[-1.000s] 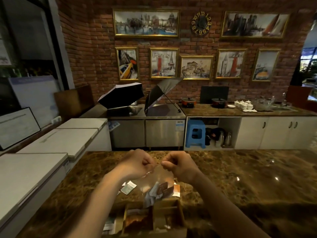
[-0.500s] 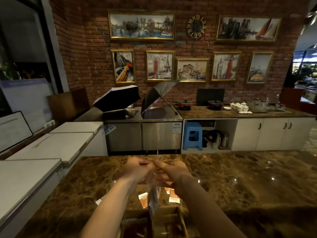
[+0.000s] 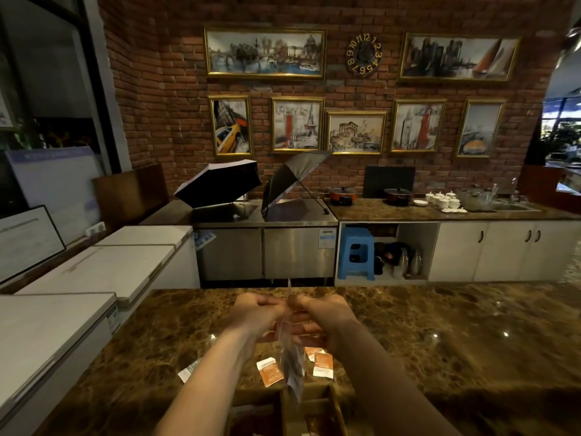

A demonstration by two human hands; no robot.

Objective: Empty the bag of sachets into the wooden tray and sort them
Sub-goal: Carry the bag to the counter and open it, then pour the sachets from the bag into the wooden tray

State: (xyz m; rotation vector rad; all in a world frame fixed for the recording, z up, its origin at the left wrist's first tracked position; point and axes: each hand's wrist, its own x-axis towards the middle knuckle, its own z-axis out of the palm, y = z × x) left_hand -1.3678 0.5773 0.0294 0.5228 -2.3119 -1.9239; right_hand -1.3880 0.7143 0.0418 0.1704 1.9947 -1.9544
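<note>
A clear plastic bag [image 3: 292, 369] with sachets inside hangs edge-on between my hands, above the wooden tray [image 3: 333, 404] at the bottom edge of the view. My left hand [image 3: 256, 316] and my right hand [image 3: 323, 313] both pinch the bag's top, close together. Orange-and-white sachets [image 3: 323, 364] lie loose on the marble counter [image 3: 456, 341] beyond the tray, another orange sachet [image 3: 269, 371] lies left of the bag, and a pale sachet [image 3: 187, 372] lies farther left. The tray's compartments are dark and mostly cut off by the frame.
White chest freezers [image 3: 94, 272] stand to the left of the counter. Across the aisle are steel cabinets with two open umbrellas [image 3: 220, 184], a blue stool [image 3: 356, 253], pots and cups on a back counter, and a brick wall with framed pictures.
My hands have come together and the bag has turned from face-on to edge-on. The view has tilted upward, so less of the tray shows. More sachets lie on the counter than one second ago.
</note>
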